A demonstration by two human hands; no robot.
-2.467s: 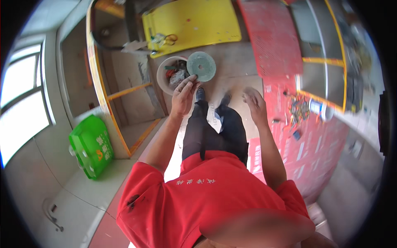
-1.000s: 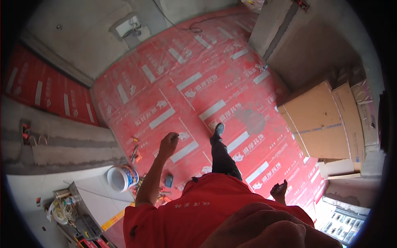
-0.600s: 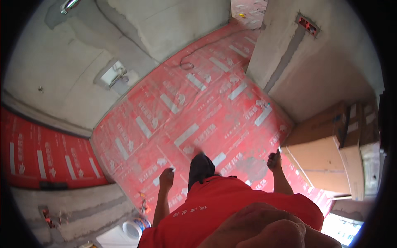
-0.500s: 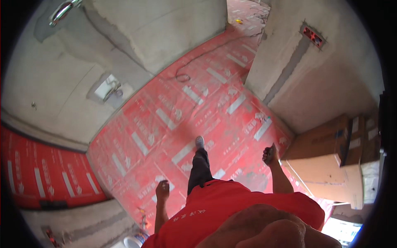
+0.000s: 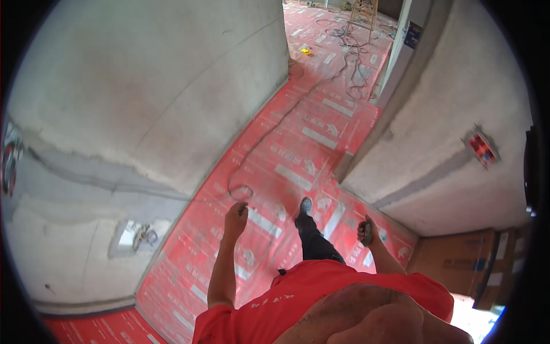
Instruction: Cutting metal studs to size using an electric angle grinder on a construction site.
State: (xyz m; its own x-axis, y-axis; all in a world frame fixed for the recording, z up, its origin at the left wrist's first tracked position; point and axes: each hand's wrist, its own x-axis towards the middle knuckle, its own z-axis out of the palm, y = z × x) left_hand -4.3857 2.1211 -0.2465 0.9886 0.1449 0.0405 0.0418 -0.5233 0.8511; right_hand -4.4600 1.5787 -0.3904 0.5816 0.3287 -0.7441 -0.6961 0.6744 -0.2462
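Observation:
My left hand [image 5: 235,220] hangs out ahead of me over the red floor covering [image 5: 269,189], its fingers curled in and nothing visible in them. A loop of dark cable [image 5: 241,191] lies on the floor just beyond it. On the right, my right hand [image 5: 366,231] is closed, with something dark and greyish at the fingers that is too small to make out. Neither hand touches a wall or a box. One foot in a grey shoe [image 5: 306,205] shows in mid-stride between the hands.
Bare plaster walls [image 5: 189,74] flank the passage. A red socket box [image 5: 481,147] sits in the right wall, above cardboard boxes [image 5: 447,261]. The cable runs to tangled cords [image 5: 356,63] by a wooden stepladder [image 5: 363,14]. A small yellow thing [image 5: 306,52] lies farther along the floor.
I have walked forward and turned, so more of the passage, the cords and the stepladder show. My left hand has swung forward; my right hand stays closed.

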